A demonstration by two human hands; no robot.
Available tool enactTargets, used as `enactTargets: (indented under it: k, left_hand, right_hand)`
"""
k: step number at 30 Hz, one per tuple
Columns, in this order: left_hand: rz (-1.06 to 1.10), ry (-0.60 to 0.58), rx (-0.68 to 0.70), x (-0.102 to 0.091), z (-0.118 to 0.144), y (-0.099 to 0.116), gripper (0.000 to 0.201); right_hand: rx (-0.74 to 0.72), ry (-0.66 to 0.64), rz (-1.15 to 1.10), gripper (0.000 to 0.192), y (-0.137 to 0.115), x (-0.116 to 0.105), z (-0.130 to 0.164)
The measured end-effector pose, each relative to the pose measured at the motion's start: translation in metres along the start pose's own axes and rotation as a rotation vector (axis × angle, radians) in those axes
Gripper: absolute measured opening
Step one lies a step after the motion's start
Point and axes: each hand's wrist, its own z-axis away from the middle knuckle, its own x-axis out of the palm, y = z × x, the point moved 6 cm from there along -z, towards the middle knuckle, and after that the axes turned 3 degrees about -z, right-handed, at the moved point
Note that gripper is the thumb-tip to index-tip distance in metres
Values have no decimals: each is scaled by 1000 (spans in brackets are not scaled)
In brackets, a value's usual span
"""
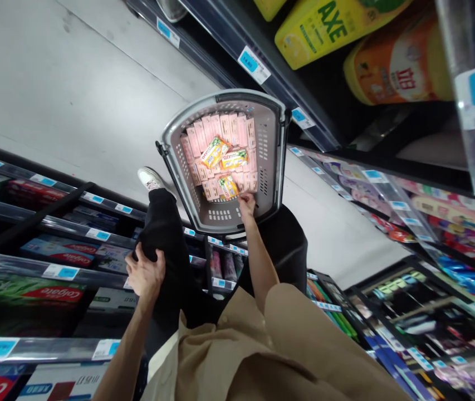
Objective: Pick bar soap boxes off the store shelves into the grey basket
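A grey shopping basket (225,225) stands on the floor between my legs. Rows of pink boxes (197,136) line its bottom. On top of them lie three yellow-and-orange packs with green print: one pack tilted at upper left (215,152), one beside it (234,159), and one lower down (228,187). My right hand (246,206) reaches inside the near end, fingers curled together beside the lowest pack; whatever they grip is too small to make out. With fingers spread, my left hand (147,271) rests on my black-trousered knee (160,220).
Close on the left are shelves with toothpaste boxes (59,250) and price tags (62,272). A shelf edge (220,39) at upper right overhangs near the basket, holding a yellow bottle (324,30) and an orange one (400,72). Pale floor (95,89) runs beyond the basket.
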Motion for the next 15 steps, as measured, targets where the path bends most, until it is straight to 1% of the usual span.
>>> enactTargets:
  k: [2, 4, 6, 7, 8, 9, 11, 13, 15]
  left_hand:
    - [6, -8, -3, -1, -1, 0, 69]
    - [16, -12, -6, -2, -3, -1, 68]
    - [23, -10, -6, -1, -4, -2, 69]
    - [25, -7, -3, -1, -5, -3, 69]
    - [25, -3, 2, 0, -5, -4, 69]
    - [26, 3, 8, 1, -5, -4, 68]
    - [33, 14, 17, 3, -4, -5, 68]
    - [45, 6, 12, 5, -3, -4, 68]
    - [53, -12, 0, 8, -1, -1, 67]
  right_hand:
    - [-20, 59, 69, 39, -4, 2, 6]
    - [-68, 92, 122, 55, -13, 9, 13]
    - [-132, 81, 196, 76, -27, 22, 19]
    - [-163, 67, 259, 83, -35, 30, 20]
    - [-189, 55, 334, 86, -43, 38, 21]
    - [-207, 48, 413, 84, -52, 46, 20]
    - [-209, 50, 534, 75, -67, 55, 17]
    - [-171, 42, 547, 72, -80, 57, 14]
    - [-100, -20, 475, 75, -89, 53, 17]
